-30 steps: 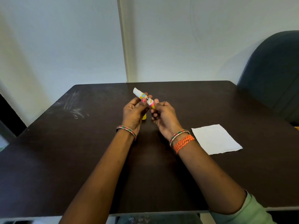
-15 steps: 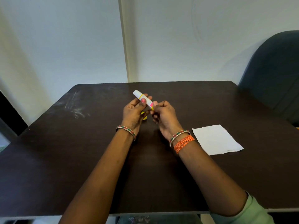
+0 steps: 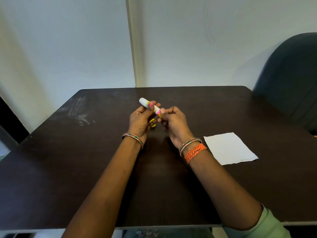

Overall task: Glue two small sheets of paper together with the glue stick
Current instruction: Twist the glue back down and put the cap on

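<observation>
Little has shifted since a second ago: the glue stick (image 3: 150, 107) lies a touch flatter between the hands, its white end angled up and to the left, and the paper has not moved. The room is plain — a pale wall (image 3: 188, 40) with a vertical cream strip (image 3: 132, 48) running down to the table's far edge, and a dark upholstered chair (image 3: 291, 74) at the right. The dark brown table (image 3: 68, 169) fills most of the view, scuffed with whitish marks (image 3: 78, 114) near its far left corner. A small white sheet of paper (image 3: 229, 148) lies flat to the right of the right wrist; whether it is one sheet or two stacked cannot be told. The left hand (image 3: 139, 120) curls around the stick's middle, fingers closed on it; the right hand (image 3: 174, 121) pinches its near end — fingertips narrow. A yellow piece (image 3: 152, 121) shows below, between the hands. Beaded bangles circle both wrists, with an orange braided band (image 3: 194, 152) on the right.
</observation>
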